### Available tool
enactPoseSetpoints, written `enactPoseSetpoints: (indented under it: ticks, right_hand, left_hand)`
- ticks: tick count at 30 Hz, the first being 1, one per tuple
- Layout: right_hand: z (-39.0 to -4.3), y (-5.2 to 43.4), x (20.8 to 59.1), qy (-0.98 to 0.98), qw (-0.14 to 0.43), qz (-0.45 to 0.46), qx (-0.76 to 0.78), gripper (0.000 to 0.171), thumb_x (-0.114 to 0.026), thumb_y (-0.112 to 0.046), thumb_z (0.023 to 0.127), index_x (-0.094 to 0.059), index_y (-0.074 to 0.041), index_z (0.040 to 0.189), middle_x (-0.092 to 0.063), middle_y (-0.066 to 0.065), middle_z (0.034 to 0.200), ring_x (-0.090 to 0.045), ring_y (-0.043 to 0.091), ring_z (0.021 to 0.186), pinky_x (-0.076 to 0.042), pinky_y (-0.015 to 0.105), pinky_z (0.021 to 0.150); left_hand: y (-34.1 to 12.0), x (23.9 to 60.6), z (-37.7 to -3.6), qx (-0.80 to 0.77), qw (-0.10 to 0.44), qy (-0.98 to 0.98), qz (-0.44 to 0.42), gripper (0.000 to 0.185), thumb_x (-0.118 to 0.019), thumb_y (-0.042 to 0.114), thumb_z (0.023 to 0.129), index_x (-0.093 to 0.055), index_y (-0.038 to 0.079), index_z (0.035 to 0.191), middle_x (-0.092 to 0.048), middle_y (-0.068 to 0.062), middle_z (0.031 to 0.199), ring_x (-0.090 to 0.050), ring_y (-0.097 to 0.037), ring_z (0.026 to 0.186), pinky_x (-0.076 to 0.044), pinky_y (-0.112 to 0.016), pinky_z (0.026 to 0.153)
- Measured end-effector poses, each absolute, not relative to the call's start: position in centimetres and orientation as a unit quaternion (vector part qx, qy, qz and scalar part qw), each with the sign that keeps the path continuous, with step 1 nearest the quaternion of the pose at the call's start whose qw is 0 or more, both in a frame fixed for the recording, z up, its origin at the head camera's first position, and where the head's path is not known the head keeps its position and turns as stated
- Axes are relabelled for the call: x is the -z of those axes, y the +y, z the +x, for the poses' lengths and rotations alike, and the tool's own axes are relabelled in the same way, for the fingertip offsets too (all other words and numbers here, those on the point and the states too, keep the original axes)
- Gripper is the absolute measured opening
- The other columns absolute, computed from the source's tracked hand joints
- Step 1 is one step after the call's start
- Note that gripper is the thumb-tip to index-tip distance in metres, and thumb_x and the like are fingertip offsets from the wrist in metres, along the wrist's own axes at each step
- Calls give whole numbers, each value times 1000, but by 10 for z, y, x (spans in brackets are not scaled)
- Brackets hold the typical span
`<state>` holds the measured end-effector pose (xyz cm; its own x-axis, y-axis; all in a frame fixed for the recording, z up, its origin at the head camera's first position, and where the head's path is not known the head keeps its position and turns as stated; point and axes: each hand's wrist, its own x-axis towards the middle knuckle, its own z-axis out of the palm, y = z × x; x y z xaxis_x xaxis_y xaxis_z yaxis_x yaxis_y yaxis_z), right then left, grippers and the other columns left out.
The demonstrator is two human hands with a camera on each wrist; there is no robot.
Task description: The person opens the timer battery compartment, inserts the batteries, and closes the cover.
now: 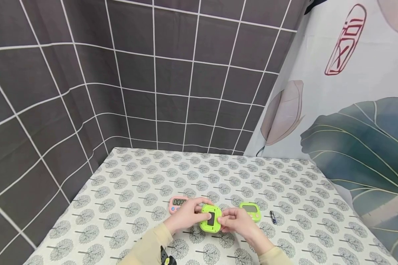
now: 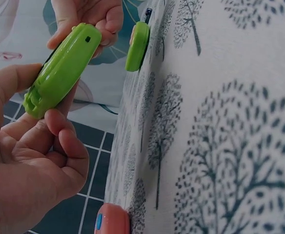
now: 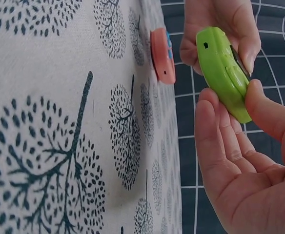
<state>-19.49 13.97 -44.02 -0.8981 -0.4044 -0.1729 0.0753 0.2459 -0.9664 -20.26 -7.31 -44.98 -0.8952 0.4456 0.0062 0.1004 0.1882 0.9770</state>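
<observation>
Both hands hold a bright green digital timer (image 1: 204,226) above the table, its back turned up with a black rectangular panel (image 1: 211,219) in the middle. My left hand (image 1: 187,213) grips the left side, the thumb on the black panel's edge. At the opposite edge, my right hand (image 1: 240,223) pinches the case between thumb and fingers. In the left wrist view the green case (image 2: 67,68) is seen edge-on, tilted, well off the tabletop. From the right wrist, the thumb and fingertips show on the near end of the case (image 3: 220,68).
A pink timer (image 1: 177,201) with a lit-looking display lies behind the left hand. Another green timer (image 1: 252,210) lies screen up just beyond the right hand. Right of it is a small dark cylindrical item (image 1: 273,217). The tree-patterned tablecloth (image 1: 146,228) meets a dark grid curtain (image 1: 172,110) at the back.
</observation>
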Motion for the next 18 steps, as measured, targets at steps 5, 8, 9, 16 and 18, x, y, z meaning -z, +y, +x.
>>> enactPoseSetpoints:
  ticks: [5, 8, 9, 16, 18]
  right_hand:
    - [-195, 140, 440, 767, 190, -110, 603, 37, -71, -14, 84, -59, 14, 103, -69, 9, 82, -65, 14, 70, -57, 30, 70]
    - [-195, 140, 440, 770, 185, -108, 601, 36, -71, -15, 83, -60, 13, 102, -69, 10, 82, -65, 15, 70, -57, 30, 70]
    - [-195, 140, 440, 771, 184, -107, 601, 35, -72, -15, 83, -60, 13, 101, -69, 10, 82, -65, 15, 70, -57, 30, 70]
    - [-193, 142, 440, 778, 174, -106, 594, 32, -72, -14, 82, -61, 11, 99, -69, 9, 81, -65, 16, 70, -57, 30, 69]
    - [-193, 142, 439, 781, 170, -103, 591, 33, -72, -16, 82, -61, 10, 99, -69, 8, 80, -65, 16, 70, -57, 30, 69]
  left_hand:
    - [-75, 446, -203, -591, 140, 770, 196, 39, -67, 13, 87, -57, 9, 124, -71, -5, 87, -65, -13, 74, -54, -24, 68]
    - [-75, 443, -202, -578, 135, 779, 200, 38, -67, 15, 87, -58, 10, 124, -69, -2, 81, -62, -11, 69, -53, -24, 65]
    - [-75, 442, -202, -575, 135, 782, 201, 38, -67, 15, 86, -58, 10, 123, -68, -1, 78, -60, -10, 66, -52, -24, 63]
    - [-72, 437, -199, -577, 130, 782, 199, 36, -67, 14, 86, -60, 11, 122, -67, -2, 79, -58, -10, 65, -51, -23, 60]
    - [-70, 438, -198, -586, 130, 776, 194, 37, -67, 13, 86, -60, 9, 122, -70, -5, 86, -62, -11, 71, -53, -23, 64]
